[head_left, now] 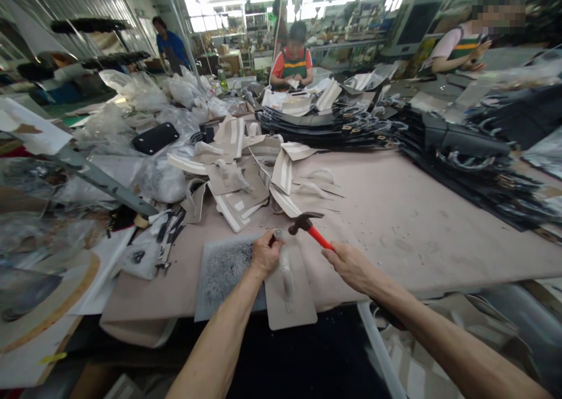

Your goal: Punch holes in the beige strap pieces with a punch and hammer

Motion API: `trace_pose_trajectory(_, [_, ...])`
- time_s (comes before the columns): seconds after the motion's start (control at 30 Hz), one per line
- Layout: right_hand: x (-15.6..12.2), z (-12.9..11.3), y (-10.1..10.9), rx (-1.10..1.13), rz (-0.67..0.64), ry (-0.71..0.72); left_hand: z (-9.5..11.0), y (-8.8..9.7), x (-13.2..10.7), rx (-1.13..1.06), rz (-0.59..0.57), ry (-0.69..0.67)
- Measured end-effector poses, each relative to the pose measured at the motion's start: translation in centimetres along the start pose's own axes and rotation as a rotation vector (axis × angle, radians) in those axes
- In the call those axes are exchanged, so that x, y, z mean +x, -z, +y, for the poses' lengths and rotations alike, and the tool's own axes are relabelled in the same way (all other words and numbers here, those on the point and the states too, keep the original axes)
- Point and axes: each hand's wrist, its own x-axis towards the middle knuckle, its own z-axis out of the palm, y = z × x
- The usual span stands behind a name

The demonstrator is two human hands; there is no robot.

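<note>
My right hand (346,264) grips a claw hammer (319,237) by its red handle, with the dark head just right of my left hand. Closed around a small round-topped metal tool, perhaps a punch (277,234), my left hand (266,254) rests over the upper edge of a beige panel. That beige panel (292,293) lies at the table's front edge and carries a plastic-wrapped handle (287,275). Under my left wrist sits a grey, pitted work board (226,270); the panel partly overlaps it. The tool's lower end is hidden by my fingers.
Beige panels with handles (239,176) are heaped behind my hands on the table (386,212). Stacked black bag pieces (461,147) lie at right and back. Clear plastic bags (162,176) crowd the left near a slanted metal bar (100,179). Several people work beyond.
</note>
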Motion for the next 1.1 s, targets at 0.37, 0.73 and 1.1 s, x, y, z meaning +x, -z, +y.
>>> trace_pose_trajectory(0.37, [-0.9,-2.1,-5.2,-0.341,0.333,0.413,0.3,0.1,-0.1,-0.029,-0.001,0.036])
trace_pose_trajectory(0.73, [-0.7,-7.8,-7.1,-0.394,0.291,0.602,1.6,1.7,2.7,-0.561,0.426,0.37])
trace_pose_trajectory(1.1, [0.1,-9.6,-3.5,-0.092,0.138,-0.013,7.6,5.8,1.1,-0.265,0.262,0.041])
